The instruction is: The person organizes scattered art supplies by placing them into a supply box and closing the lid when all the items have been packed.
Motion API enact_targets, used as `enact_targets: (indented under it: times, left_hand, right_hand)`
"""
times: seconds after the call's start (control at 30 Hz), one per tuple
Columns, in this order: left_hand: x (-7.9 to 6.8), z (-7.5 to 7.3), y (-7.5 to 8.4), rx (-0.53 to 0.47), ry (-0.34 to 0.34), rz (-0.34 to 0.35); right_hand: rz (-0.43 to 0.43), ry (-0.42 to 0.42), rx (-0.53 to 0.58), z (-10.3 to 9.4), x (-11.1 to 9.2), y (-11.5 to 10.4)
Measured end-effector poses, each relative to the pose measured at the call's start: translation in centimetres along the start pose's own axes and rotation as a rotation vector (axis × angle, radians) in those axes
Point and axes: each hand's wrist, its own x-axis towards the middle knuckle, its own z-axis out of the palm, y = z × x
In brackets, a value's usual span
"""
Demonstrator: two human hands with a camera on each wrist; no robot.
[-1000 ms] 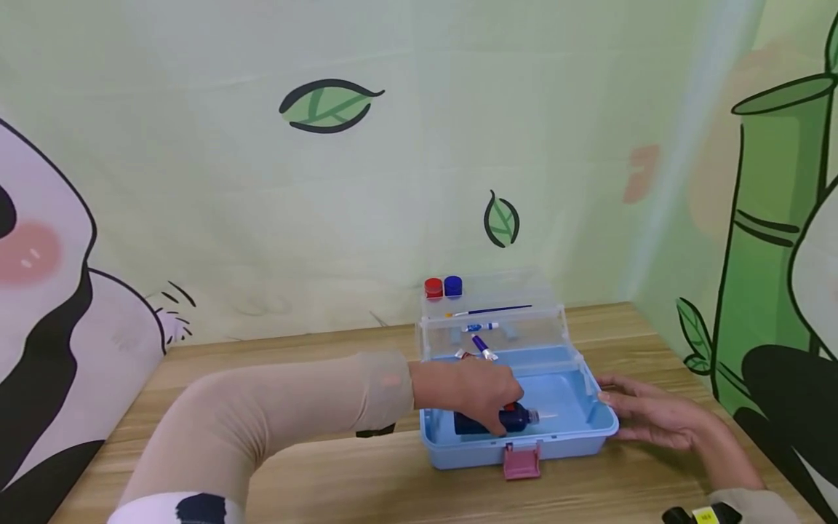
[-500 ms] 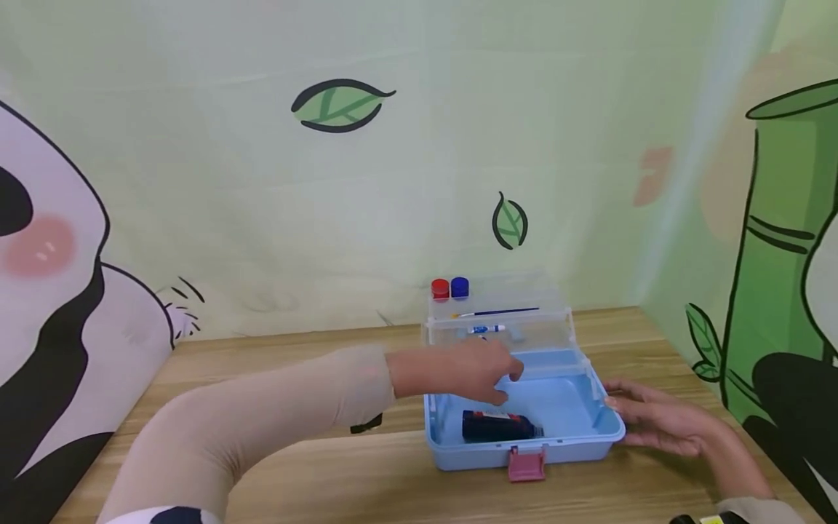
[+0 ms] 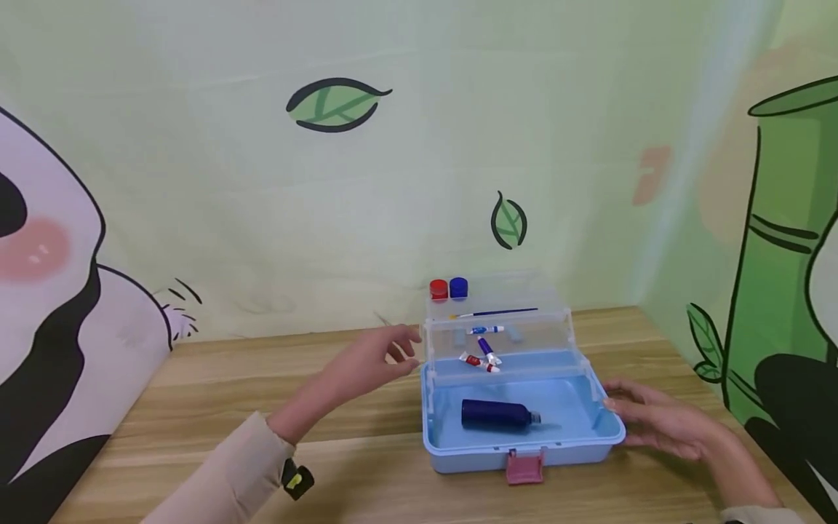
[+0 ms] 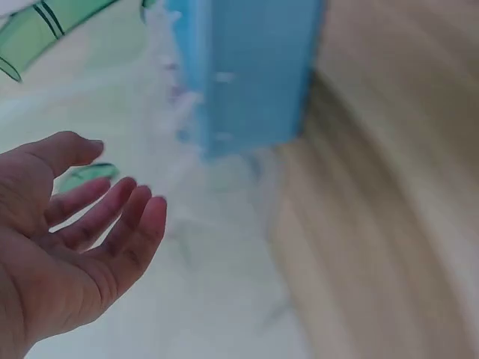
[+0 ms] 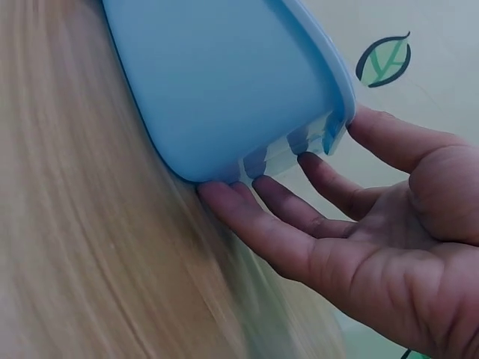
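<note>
A light blue plastic case point(image 3: 566, 397) stands with its clear lid raised at the back. Inside, a dark blue bottle point(image 3: 495, 413) lies on its side, its clear neck towards the right. My left hand point(image 3: 373, 356) hovers just left of the case, fingers loosely bent and holding nothing. The left wrist view shows this hand point(image 4: 90, 232) palm-side, apart from the blurred blue case point(image 4: 258, 75). My right hand point(image 3: 661, 418) rests against the case's right end. In the right wrist view its thumb point(image 5: 397, 134) touches the rim and the other fingertips touch the end wall.
Red and blue paint jars point(image 3: 448, 289), a paintbrush point(image 3: 497, 313) and small paint tubes point(image 3: 486, 349) sit in the lid and clear tray. A pink latch point(image 3: 525, 467) hangs at the front. Behind the wooden table point(image 3: 353, 466) is a printed backdrop point(image 3: 419, 145).
My left hand has let go of the dark blue bottle and moved left, out of the case. The bottle has rolled slightly backward, turning its label out of sight. The right hand stays put.
</note>
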Motion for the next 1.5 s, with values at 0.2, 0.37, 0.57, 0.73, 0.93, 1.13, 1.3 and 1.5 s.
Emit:
enact_targets:
  times: [0.2,0.37,0.57,0.73,0.93,1.13,1.3,1.5]
  left_hand:
    - [-1.2,2.4,-4.0,-0.199,-0.017,-0.067]
    - [-1.0,3.9,-5.6,-0.341,-0.03,-0.119]
    - [-0.3,4.7,-6.1,-0.525,-0.086,-0.168]
    - [0.8,5.5,-6.2,-0.696,-0.136,-0.199]
    - [1.7,6.3,-6.4,-0.863,-0.102,-0.276]
    - [1.8,6.4,-5.9,-0.966,-0.117,-0.322]
    - [1.9,6.7,-5.2,-1.062,-0.071,-0.407]
    - [1.6,6.4,-5.2,-1.089,-0.029,-0.436]
  right_hand:
    - [-0.008,0.037,-0.131,-0.2,0.2,-0.8]
    - [-0.012,0.031,-0.177,-0.8,1.0,-1.6]
    - [0.012,-0.026,-0.168,-2.2,2.9,-2.0]
    - [-0.009,-0.113,-0.084,-3.7,3.3,-1.7]
    - [-0.055,-0.16,-0.034,-4.4,3.7,-0.8]
    - [-0.07,-0.193,-0.002,-4.5,3.6,-0.5]
    - [-0.09,-0.224,0.012,-4.4,3.5,-0.7]
    - [-0.071,-0.202,0.003,-3.2,3.9,-1.3]
